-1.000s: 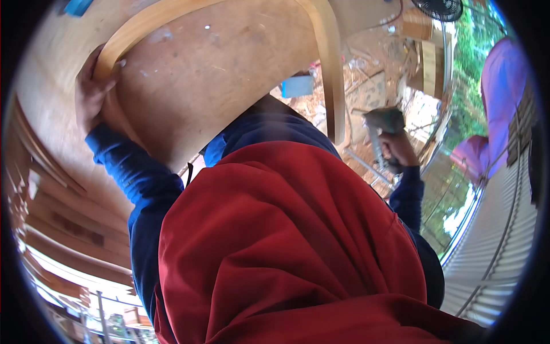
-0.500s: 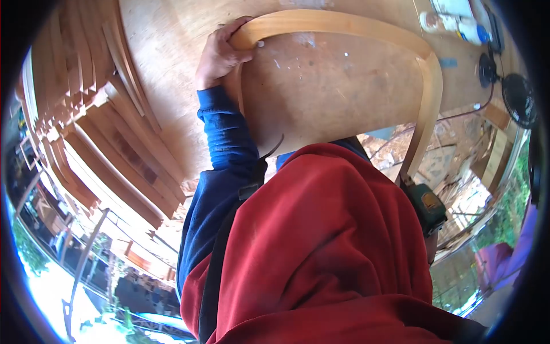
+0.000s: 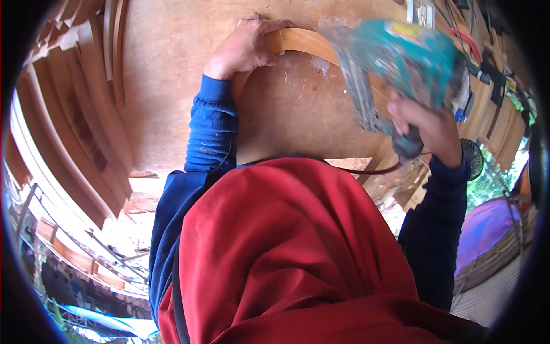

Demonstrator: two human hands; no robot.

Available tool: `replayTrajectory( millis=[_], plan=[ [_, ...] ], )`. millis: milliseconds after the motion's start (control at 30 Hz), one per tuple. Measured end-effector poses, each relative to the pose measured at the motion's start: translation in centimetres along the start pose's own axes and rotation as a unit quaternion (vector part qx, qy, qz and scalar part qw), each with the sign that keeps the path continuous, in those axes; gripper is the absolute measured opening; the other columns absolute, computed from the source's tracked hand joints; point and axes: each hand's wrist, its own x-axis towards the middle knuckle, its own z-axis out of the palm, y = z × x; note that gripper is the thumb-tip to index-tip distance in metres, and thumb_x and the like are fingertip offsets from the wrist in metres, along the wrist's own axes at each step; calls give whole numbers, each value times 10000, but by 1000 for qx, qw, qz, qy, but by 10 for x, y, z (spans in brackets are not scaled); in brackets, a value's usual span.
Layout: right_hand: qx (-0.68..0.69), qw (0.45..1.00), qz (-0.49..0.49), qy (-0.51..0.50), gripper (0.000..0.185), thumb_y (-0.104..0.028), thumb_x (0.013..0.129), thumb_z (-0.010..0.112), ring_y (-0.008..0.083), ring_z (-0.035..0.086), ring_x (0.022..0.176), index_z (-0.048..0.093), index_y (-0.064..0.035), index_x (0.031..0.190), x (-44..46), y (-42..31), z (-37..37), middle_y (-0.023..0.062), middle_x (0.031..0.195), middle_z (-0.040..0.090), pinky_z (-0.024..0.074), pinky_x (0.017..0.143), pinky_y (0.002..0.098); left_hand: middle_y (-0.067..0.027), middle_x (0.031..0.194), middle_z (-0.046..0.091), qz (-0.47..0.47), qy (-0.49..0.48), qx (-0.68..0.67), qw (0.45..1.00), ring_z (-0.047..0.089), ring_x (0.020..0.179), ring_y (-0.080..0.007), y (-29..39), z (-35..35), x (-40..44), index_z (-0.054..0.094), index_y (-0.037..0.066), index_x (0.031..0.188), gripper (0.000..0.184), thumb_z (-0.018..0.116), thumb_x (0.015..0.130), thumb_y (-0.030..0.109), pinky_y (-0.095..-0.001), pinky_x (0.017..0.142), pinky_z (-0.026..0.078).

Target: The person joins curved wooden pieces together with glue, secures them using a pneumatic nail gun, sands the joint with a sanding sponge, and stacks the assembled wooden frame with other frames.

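My left hand [image 3: 246,49] is closed around the corner of a curved wooden frame [image 3: 306,41] lying on the plywood bench top [image 3: 172,74]. Thumb and fingers wrap the joint where two of its pieces meet. In my right hand [image 3: 427,117] is a teal nail gun [image 3: 401,54], blurred by motion, its handle gripped in my fist. The tool hangs over the right part of the frame and hides much of it. I cannot tell whether its nose touches the wood.
Stacks of curved wooden strips [image 3: 80,132] fill the left side. A reddish hose [image 3: 378,170] runs below the bench's near edge toward the nail gun. A small black fan [image 3: 472,159] stands at the right, near several boards [image 3: 504,123].
The nail gun has risen from low at my right side to above the bench, and my right hand has come into view. My left hand keeps its hold on the frame.
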Motion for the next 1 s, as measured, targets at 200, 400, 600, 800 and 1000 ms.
replayTrajectory(
  millis=[200, 400, 600, 800, 1000],
  plan=[
    [-120, 990, 20, -71, 195, -64, 870, 632, 104, 534, 570, 645, 27, 1042, 71, -12, 25, 16, 666, 561, 454, 563, 289, -179, 1126, 700, 15, -10, -23, 1000, 588, 1046, -361, -4, 0, 1, 659, 154, 1375, 789, 824, 605, 97, -429, 1018, 479],
    [-103, 993, 37, -51, 363, -92, 893, 611, 101, 528, 582, 646, 62, 1219, 71, -11, 37, 24, 711, 554, 454, 574, 273, -203, 1081, 673, 41, 7, -41, 998, 588, 1041, -377, 5, -11, -1, 669, 114, 1342, 667, 789, 688, 68, -460, 929, 477],
    [-107, 991, 31, -73, 394, -97, 919, 595, 100, 507, 594, 618, 86, 1268, 75, -12, 39, 31, 730, 536, 456, 584, 272, -202, 989, 710, 59, 40, -26, 997, 643, 944, -406, 0, -8, -2, 712, 116, 1262, 588, 796, 680, 104, -462, 863, 522],
    [-166, 983, -21, -69, 376, -81, 935, 578, 100, 501, 593, 611, 86, 1271, 72, -6, 38, 33, 735, 535, 453, 583, 271, -195, 943, 731, 39, 14, -14, 999, 683, 892, -392, 6, -16, -2, 709, 103, 1254, 592, 790, 668, 76, -452, 816, 556],
    [-104, 992, 39, -65, 375, -54, 947, 571, 90, 502, 595, 615, 62, 1301, 72, -17, 47, 22, 738, 537, 458, 591, 266, -197, 939, 730, 74, 55, -35, 995, 682, 906, -396, -1, -9, -1, 708, 88, 1253, 590, 782, 669, 57, -457, 832, 554]
  ],
)
